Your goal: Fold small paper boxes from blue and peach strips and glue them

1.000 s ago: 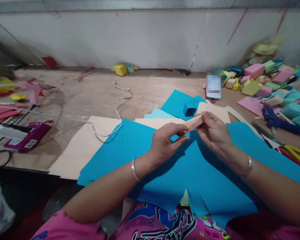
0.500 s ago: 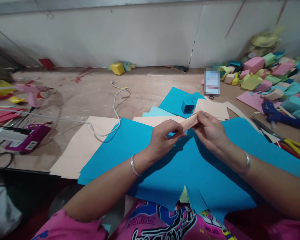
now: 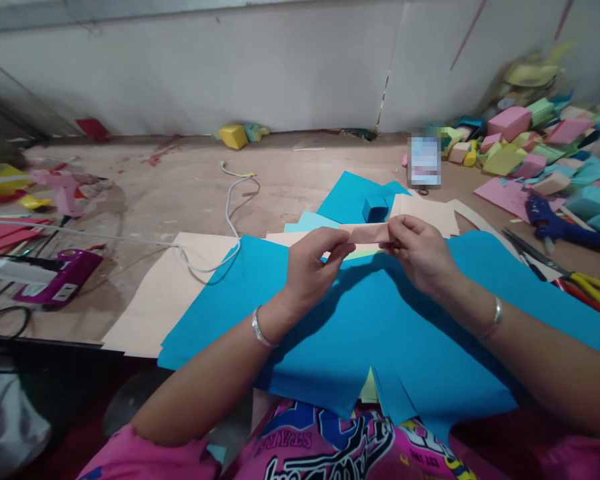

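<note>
A pale wall (image 3: 280,73) stands behind; red stains (image 3: 156,160) mark the tabletop (image 3: 180,193).

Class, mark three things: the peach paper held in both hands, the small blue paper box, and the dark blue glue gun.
Held peach paper (image 3: 367,233): head view, middle of its face.
Small blue paper box (image 3: 375,202): head view, its upper wall.
Dark blue glue gun (image 3: 570,234): head view, its body.

A craft workshop, I'd say: a blue glue gun (image 3: 567,231), scissors (image 3: 540,256), coloured sheets (image 3: 370,320) and heaped paper boxes (image 3: 511,127) on a stained worktable (image 3: 180,193).
</note>
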`<state>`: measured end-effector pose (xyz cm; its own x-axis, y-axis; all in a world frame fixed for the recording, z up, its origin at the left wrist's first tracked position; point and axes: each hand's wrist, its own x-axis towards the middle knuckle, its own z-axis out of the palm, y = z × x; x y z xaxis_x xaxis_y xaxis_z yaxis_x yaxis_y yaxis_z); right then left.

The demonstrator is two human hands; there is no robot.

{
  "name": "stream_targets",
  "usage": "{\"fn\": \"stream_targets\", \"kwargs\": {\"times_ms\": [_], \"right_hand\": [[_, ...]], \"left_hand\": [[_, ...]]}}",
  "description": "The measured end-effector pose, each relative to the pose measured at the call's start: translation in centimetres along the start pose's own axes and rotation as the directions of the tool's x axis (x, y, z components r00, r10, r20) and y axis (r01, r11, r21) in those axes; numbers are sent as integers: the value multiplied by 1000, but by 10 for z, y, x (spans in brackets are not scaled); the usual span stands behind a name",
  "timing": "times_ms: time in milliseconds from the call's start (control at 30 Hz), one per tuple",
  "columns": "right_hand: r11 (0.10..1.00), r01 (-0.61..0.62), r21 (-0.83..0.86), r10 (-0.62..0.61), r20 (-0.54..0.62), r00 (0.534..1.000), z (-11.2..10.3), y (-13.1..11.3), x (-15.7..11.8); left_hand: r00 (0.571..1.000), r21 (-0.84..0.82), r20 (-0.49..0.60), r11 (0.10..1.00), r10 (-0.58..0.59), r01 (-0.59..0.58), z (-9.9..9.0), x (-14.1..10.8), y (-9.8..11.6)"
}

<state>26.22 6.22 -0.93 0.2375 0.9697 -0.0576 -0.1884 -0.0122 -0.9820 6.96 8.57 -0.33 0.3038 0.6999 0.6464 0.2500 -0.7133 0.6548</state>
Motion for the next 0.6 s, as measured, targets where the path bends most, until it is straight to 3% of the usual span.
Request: {"fn": "stream_targets", "kwargs": {"times_ms": [133, 367, 600], "right_hand": [[996, 92, 4, -91, -60, 994, 0, 0, 0], [976, 212, -39, -214, -55, 975, -1, 2, -2], [965, 255, -69, -259, -54, 964, -2, 3, -5]], "left_hand": [[986, -169, 7, 972, -166, 165, 2, 0, 4], [949, -155, -51, 941, -311, 300, 3, -1, 10], [893, -285, -68, 866, -445, 410, 4, -1, 10]]}}
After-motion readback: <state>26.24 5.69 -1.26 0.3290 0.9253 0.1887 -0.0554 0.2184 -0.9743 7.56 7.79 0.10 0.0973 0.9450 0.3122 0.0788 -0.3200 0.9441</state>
